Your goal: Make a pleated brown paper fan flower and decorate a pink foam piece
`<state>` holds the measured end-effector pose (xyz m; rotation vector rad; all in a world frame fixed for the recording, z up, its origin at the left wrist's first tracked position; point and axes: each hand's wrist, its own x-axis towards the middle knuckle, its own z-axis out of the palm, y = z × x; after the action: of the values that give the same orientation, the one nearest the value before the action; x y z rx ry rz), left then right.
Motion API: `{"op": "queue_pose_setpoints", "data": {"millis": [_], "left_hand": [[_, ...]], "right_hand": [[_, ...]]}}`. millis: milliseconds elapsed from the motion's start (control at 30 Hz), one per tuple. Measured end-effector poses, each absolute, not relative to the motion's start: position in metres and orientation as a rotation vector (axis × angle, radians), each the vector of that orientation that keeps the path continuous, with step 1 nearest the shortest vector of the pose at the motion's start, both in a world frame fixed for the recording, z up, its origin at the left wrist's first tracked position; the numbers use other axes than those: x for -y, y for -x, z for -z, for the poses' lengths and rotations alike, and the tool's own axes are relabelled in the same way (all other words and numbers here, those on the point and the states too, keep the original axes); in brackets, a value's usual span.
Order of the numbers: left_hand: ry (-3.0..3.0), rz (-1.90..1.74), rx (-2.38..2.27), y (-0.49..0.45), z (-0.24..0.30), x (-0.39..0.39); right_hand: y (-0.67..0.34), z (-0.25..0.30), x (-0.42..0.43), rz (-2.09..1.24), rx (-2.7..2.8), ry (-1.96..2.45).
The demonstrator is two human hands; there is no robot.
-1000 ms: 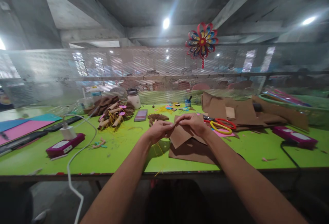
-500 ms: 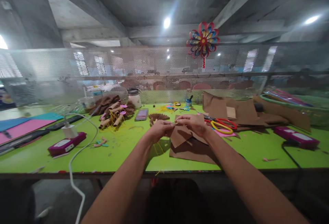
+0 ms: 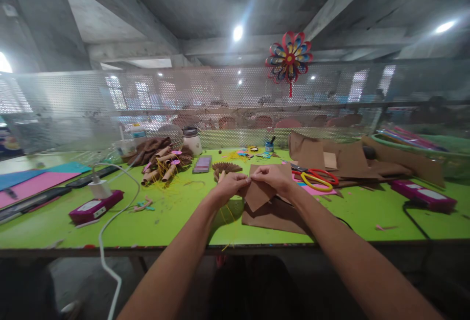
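Note:
Both my hands meet at the top corner of a square piece of brown paper. My left hand pinches its left edge, thumb against fingers. Close beside it, my right hand grips the same sheet with bent fingers, the fingertips of both hands nearly touching. Beneath lies a larger brown sheet near the table's front edge. A pleated brown paper fan rests just behind my left hand. To the right of my right hand are scissors with red handles and another pair with yellow handles.
On the green table, rolled brown paper tubes with yellow strings lie left, before a lidded jar. Brown sheets pile up right. Purple power strips sit at both sides, and a white cable hangs over the front edge.
My right hand's fingers have drawn in and lowered slightly, closing nearer to the left fingertips at the paper's corner. The small brown sheet has shifted only a little.

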<state>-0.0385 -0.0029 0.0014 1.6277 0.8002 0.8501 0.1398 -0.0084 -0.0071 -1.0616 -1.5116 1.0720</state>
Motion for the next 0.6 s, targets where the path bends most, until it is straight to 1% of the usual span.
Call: {"op": "queue_pose_setpoints", "data": {"millis": [500,600], "left_hand": [[-1.671,-0.842,-0.806,0.0392,0.0017,0.0012],[-1.665,-0.84,-0.824,0.0394,0.0009,0.0008]], "right_hand": [[-0.1441,0.0074,0.0048,-1.07,1.484,1.096],[-0.1445,0.0095,0.0026,-1.113,1.477,1.084]]}}
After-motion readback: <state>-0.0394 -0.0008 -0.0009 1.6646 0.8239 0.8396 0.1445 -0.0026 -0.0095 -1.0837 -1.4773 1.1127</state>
